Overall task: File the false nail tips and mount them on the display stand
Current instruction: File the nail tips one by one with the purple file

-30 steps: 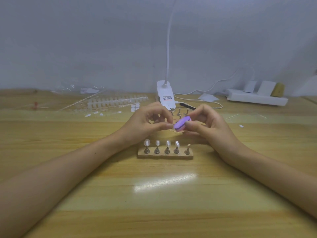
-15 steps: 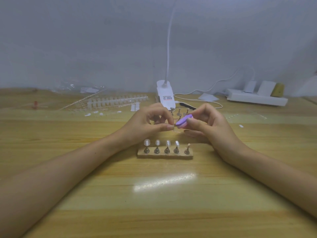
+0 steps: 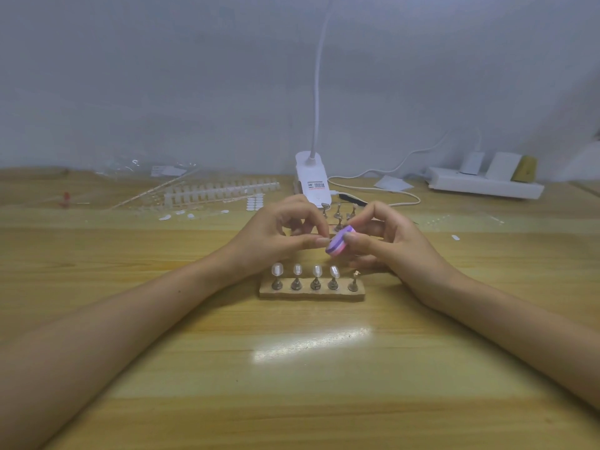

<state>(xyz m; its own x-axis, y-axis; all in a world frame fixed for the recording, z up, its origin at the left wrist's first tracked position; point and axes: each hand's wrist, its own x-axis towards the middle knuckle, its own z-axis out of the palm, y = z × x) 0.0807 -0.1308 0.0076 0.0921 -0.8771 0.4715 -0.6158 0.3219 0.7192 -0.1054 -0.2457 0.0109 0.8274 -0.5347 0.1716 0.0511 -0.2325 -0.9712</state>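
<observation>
The only writing in view is a label on the white plastic lamp base (image 3: 313, 180), which stands behind the display stand (image 3: 311, 292). It has a few lines of dark and red print that are too small to read.

The stand is a short bar of rough pale wood lying flat on the glossy wood-grain table (image 3: 292, 368). Five small metal pegs stand along it in a row. The four pegs from the left each carry a clear, glossy, oval false nail (image 3: 316, 271). The right-end peg (image 3: 354, 280) shows its bare metal head.

Just behind and above the stand, the two hands meet fingertip to fingertip, with the forearms lying on the table. The right hand (image 3: 389, 241) pinches a small, thick file block (image 3: 337, 245) between thumb and forefinger. The block has rounded ends and purple and pink layers, and it is held tilted. The left hand (image 3: 279, 235) has its fingers curled, and its thumb and forefinger are pressed against the block's edge. They pinch a nail tip (image 3: 324, 242) that is barely visible.

Loose metal pegs (image 3: 339, 212) stand behind the hands. Ribbed strips of clear plastic tips (image 3: 220, 190) lie behind the stand to the left. A white power strip (image 3: 483, 186) lies far behind it to the right.
</observation>
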